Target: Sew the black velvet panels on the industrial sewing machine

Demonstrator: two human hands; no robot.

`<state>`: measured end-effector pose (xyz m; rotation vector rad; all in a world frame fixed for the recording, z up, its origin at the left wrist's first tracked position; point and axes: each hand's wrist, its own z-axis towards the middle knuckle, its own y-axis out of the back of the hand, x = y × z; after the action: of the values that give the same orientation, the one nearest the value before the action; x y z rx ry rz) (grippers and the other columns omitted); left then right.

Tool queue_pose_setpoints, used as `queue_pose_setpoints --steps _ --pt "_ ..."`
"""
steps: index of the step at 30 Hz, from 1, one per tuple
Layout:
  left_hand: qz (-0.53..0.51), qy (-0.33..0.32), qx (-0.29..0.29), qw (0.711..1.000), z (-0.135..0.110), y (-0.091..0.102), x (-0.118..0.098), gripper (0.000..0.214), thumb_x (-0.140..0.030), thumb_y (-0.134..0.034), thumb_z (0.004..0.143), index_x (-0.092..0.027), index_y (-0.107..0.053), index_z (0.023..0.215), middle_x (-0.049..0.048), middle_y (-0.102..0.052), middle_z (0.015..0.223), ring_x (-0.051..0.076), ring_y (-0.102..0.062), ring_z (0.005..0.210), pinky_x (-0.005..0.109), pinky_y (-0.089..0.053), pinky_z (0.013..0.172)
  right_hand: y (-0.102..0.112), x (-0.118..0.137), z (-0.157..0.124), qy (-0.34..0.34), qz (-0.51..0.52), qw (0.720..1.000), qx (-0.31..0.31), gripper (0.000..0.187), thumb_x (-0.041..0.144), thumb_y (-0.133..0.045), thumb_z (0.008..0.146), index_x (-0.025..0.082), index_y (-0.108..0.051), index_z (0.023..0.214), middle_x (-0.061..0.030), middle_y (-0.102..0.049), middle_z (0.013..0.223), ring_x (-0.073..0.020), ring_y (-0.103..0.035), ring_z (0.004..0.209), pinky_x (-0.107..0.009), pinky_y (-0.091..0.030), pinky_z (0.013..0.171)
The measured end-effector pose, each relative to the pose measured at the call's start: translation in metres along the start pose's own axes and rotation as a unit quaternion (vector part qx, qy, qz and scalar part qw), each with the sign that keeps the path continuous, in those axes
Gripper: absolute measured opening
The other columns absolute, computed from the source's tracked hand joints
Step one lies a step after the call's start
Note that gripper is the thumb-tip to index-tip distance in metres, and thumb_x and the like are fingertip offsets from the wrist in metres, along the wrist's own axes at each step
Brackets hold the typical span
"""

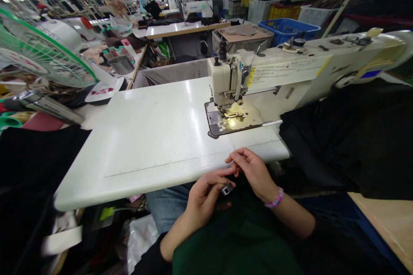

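Note:
Over my lap, just off the table's front edge, my left hand is closed, with a small silvery metal piece between thumb and fingers. The piece has a square opening in its end. My right hand is beside it, thumb and fingers pinched together near the left fingertips. Whatever the right fingers hold, if anything, is too small to see. A beaded bracelet circles the right wrist. Below the metal piece, a small brown tab lies on the dark green cloth over my lap.
A sewing machine stands on the white table, its lamp lighting the needle plate. Black fabric is heaped at the right, more black fabric at the left. A green-rimmed fan and metal cup stand at the left.

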<state>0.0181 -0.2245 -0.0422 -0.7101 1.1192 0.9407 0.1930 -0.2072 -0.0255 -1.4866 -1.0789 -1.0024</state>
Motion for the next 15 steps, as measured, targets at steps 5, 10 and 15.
queue_pose_setpoints --steps 5,10,15 --pt "0.056 -0.073 0.005 0.996 0.0023 0.0015 0.0014 0.017 -0.011 -0.048 0.097 -0.02 -0.058 0.108 0.0088 -0.07 0.11 0.019 -0.068 0.099 0.034 -0.056 0.085 -0.0053 -0.0012 0.0032 -0.002 -0.029 0.999 0.027 0.032 0.049 -0.064 0.086 0.017 -0.064 0.081 0.0028 -0.06 0.058 -0.0099 -0.052 0.049 -0.023 -0.043 0.049" --pt "0.094 -0.106 -0.047 0.989 0.006 0.0066 0.0031 0.02 -0.008 -0.047 0.096 -0.022 -0.058 0.106 0.0057 -0.07 0.105 0.017 -0.067 0.096 0.033 -0.054 0.083 -0.0037 0.0019 0.0036 0.014 -0.065 0.998 0.009 0.033 0.05 -0.063 0.086 0.017 -0.064 0.082 -0.0005 -0.065 0.066 -0.011 -0.054 0.053 -0.025 -0.044 0.051" --pt "0.108 -0.065 -0.108 0.986 0.007 0.008 -0.0012 0.016 -0.013 -0.049 0.097 -0.021 -0.061 0.103 0.0045 -0.071 0.099 0.016 -0.068 0.093 0.032 -0.054 0.083 -0.0014 0.0043 -0.0036 0.062 -0.087 0.993 -0.04 0.032 0.043 -0.064 0.087 0.02 -0.059 0.108 0.0016 -0.062 0.071 -0.012 -0.053 0.057 -0.026 -0.045 0.055"
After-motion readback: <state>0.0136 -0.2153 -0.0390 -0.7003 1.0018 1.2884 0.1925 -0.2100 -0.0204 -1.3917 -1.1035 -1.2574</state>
